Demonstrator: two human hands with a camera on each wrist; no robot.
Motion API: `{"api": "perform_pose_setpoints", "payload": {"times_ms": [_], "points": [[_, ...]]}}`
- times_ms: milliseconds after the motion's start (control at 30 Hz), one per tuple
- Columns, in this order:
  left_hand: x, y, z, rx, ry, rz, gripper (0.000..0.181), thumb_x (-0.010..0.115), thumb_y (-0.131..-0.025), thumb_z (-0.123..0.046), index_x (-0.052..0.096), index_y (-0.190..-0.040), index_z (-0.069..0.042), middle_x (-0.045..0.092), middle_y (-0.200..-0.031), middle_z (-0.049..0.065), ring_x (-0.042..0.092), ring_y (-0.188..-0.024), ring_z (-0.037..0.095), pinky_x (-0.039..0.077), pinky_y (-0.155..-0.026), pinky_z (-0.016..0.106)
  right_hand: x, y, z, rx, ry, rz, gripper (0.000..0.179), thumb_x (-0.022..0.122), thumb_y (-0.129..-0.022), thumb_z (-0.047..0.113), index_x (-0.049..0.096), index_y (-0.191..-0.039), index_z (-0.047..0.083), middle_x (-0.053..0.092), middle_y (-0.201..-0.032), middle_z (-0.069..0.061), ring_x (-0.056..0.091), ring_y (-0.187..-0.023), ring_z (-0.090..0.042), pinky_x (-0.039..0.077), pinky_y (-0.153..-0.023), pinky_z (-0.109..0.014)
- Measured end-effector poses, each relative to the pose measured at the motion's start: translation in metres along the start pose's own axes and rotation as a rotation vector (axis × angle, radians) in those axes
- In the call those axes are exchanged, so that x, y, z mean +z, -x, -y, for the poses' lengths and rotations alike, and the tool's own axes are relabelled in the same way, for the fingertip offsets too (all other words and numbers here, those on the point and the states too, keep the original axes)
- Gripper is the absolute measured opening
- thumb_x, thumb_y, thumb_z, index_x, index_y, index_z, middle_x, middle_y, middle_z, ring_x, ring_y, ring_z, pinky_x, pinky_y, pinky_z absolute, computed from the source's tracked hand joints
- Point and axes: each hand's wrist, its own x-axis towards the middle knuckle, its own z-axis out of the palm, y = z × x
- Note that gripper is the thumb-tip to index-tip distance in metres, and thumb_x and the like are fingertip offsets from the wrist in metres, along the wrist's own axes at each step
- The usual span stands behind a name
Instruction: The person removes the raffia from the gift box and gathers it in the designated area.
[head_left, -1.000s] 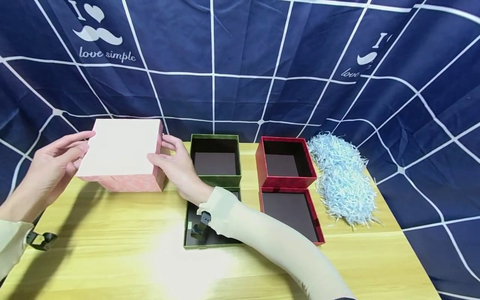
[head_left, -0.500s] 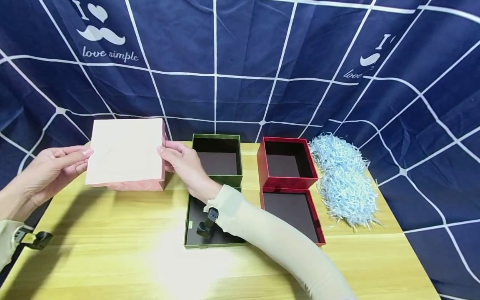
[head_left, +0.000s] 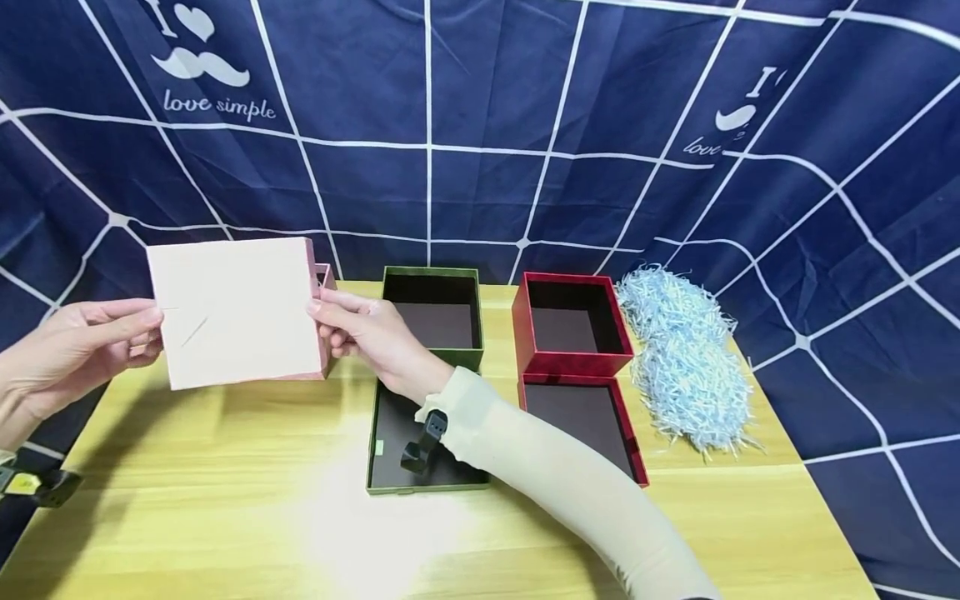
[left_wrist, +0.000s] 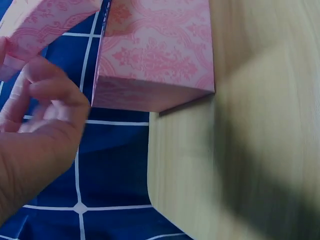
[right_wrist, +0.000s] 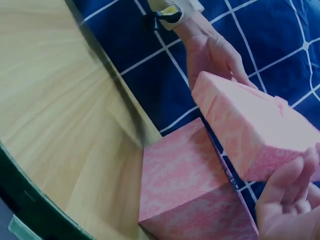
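A pink patterned box lid (head_left: 240,312) is held up between both hands, tilted so its pale top faces the head camera. My left hand (head_left: 86,350) pinches its left edge, thumb on top. At the opposite edge, my right hand (head_left: 378,337) grips the lid between thumb and fingers. Behind the lid, the pink box (head_left: 325,275) is mostly hidden in the head view. Both wrist views show the lid apart from the box; the patterned sides of the box (right_wrist: 185,175) stand on the table, and its inside is not visible.
A green open box (head_left: 431,358) stands behind its upturned lid (head_left: 420,479), right of the pink box. Further right are a red open box (head_left: 573,365) and its lid (head_left: 585,425). Pale blue shredded paper (head_left: 686,358) lies at the right. A blue curtain (head_left: 480,108) hangs behind the wooden table (head_left: 225,500).
The lid has come up off the pink box, shifted left and tipped toward the head camera. Both hands moved with it, and part of the box now shows behind its right edge.
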Motion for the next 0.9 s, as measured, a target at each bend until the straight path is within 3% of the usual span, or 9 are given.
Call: {"api": "perform_pose_setpoints", "payload": {"times_ms": [67,133,333,400,533,767,900], "points": [[-0.001,0.003,-0.002,-0.015,0.01,-0.02,0.044,0.034,-0.115,0.009,0.077,-0.122,0.006,0.079,-0.1,0.017,0.077,-0.088,0.023,0.062,-0.079,0.03,-0.001,0.001,0.001,0.013,-0.032,0.038,0.042,0.076,-0.104,0.016,0.069,-0.146,0.01,0.068,-0.082,-0.002,0.056,-0.068,-0.01,0.049,-0.063,-0.02],[-0.002,0.006,-0.003,-0.022,0.038,0.003,0.044,0.032,-0.116,0.007,0.076,-0.123,0.005,0.079,-0.096,0.019,0.078,-0.085,0.024,0.063,-0.075,0.03,-0.002,0.002,0.002,0.028,-0.066,0.076,0.044,0.075,-0.105,0.016,0.067,-0.149,0.013,0.071,-0.083,-0.003,0.057,-0.066,-0.01,0.048,-0.061,-0.02],[-0.01,0.006,-0.003,-0.042,0.066,0.237,0.053,0.017,-0.118,0.004,0.067,-0.133,0.011,0.076,-0.116,0.03,0.078,-0.106,0.032,0.062,-0.081,0.03,-0.002,0.01,0.002,0.051,-0.156,0.167,0.05,0.067,-0.11,0.008,0.056,-0.158,0.014,0.08,-0.098,-0.014,0.075,-0.074,-0.013,0.049,-0.057,-0.02],[-0.012,0.007,-0.003,-0.056,0.057,0.277,0.055,0.015,-0.118,0.002,0.066,-0.137,0.011,0.075,-0.121,0.029,0.076,-0.111,0.031,0.061,-0.083,0.029,-0.001,0.012,0.001,0.047,-0.158,0.182,0.052,0.066,-0.11,0.007,0.054,-0.16,0.014,0.08,-0.107,-0.021,0.08,-0.082,-0.016,0.05,-0.059,-0.021],[-0.013,0.01,-0.003,-0.107,0.122,0.316,0.056,0.014,-0.118,0.001,0.064,-0.142,0.01,0.071,-0.129,0.031,0.073,-0.121,0.033,0.06,-0.093,0.032,0.0,0.014,0.003,0.026,-0.123,0.19,0.055,0.068,-0.109,0.007,0.054,-0.161,0.016,0.076,-0.114,-0.03,0.081,-0.088,-0.018,0.052,-0.061,-0.022],[-0.004,0.008,-0.003,-0.175,0.353,0.443,0.053,0.014,-0.12,-0.003,0.051,-0.149,0.02,0.056,-0.144,0.041,0.058,-0.139,0.043,0.05,-0.11,0.042,0.0,0.015,0.007,-0.018,-0.099,0.216,0.058,0.069,-0.108,0.004,0.054,-0.162,0.016,0.079,-0.114,-0.02,0.081,-0.099,-0.023,0.056,-0.066,-0.025],[0.002,0.004,-0.004,-0.195,0.432,0.459,0.049,0.017,-0.119,0.001,0.048,-0.155,0.015,0.05,-0.149,0.043,0.052,-0.143,0.048,0.047,-0.114,0.045,-0.003,0.017,0.008,-0.037,-0.131,0.206,0.055,0.063,-0.108,-0.003,0.059,-0.158,0.018,0.079,-0.106,-0.013,0.078,-0.088,-0.017,0.06,-0.072,-0.025]]}}
